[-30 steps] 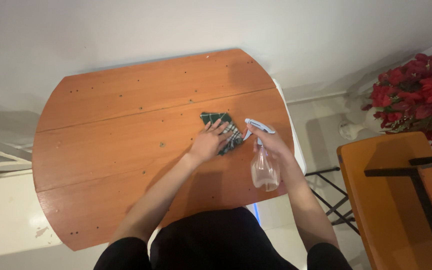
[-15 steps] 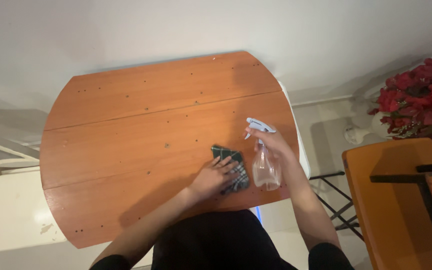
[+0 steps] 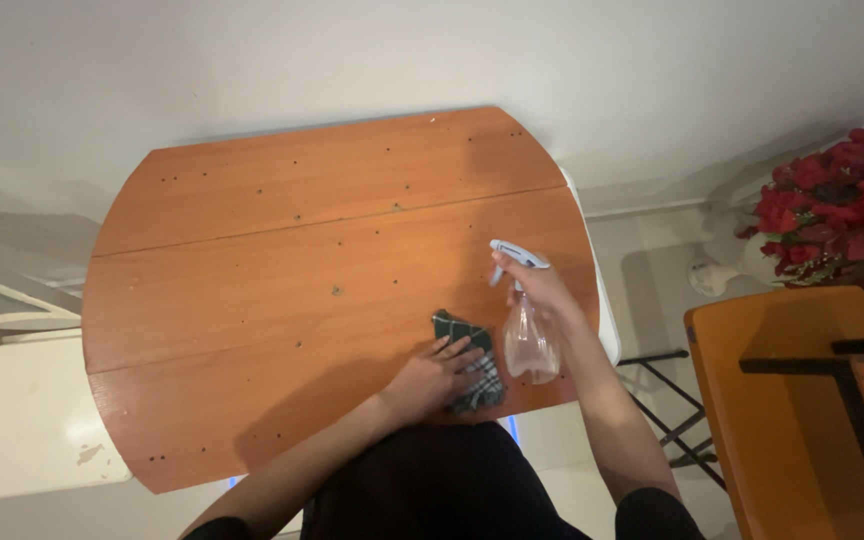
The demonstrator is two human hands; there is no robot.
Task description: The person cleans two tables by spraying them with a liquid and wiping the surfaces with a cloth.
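The scene is evenly lit by soft indoor light from above. A dull sheen is seen on the wooden bench (image 3: 252, 260), and soft shadows are cast beside both forearms. Slight softness is noted throughout; edges are bowed by wide-angle distortion.

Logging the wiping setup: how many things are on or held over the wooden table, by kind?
Folded checked cloth, under the left hand: 1
Clear spray bottle, held in the right hand: 1
Total: 2, over the round wooden table.
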